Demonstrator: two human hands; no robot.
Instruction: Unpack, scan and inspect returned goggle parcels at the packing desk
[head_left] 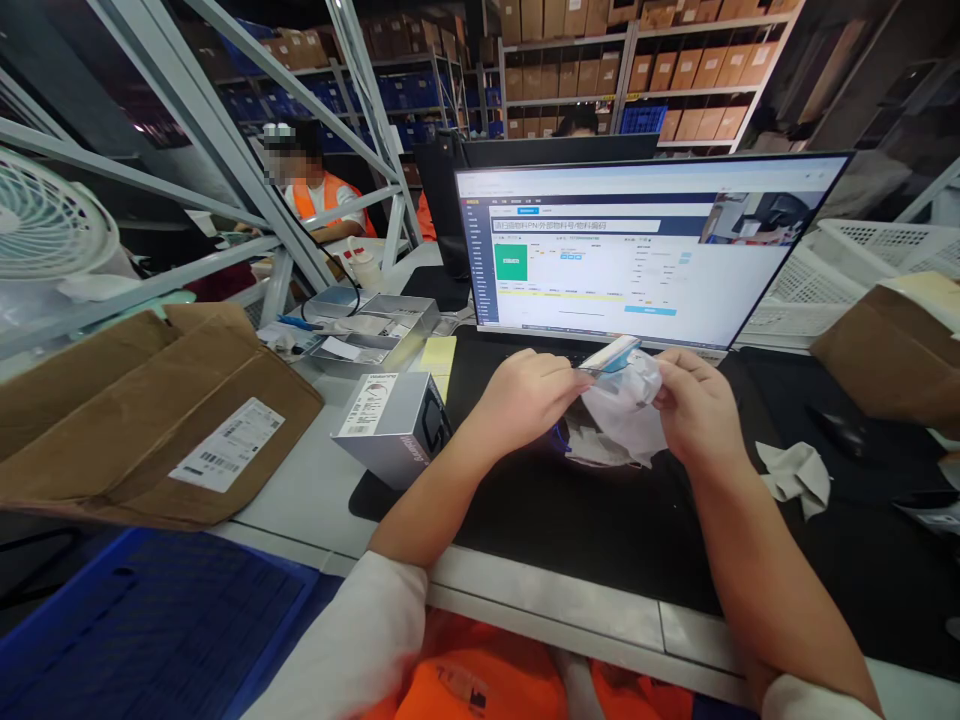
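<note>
Both my hands are raised in front of the monitor point(570, 270), over the black desk mat point(555, 540). Between them hangs a crumpled translucent plastic bag point(626, 410). My left hand point(525, 400) is closed, pinching at the bag's left edge, where a small blue-and-white piece point(611, 355) shows at the top. At the bag's right edge, my right hand point(697, 405) pinches the plastic. Something with a dark blue edge shows low behind the bag, too covered to make out. To the left of my forearm stands a grey product box point(394, 430) with a white label.
An opened brown carton point(150, 420) lies at the left, above a blue crate point(150, 620). An open grey box point(382, 335) sits behind the product box. Crumpled paper point(796, 475) and a mouse point(840, 432) are at the right. A person in an orange vest point(326, 195) sits beyond the frame.
</note>
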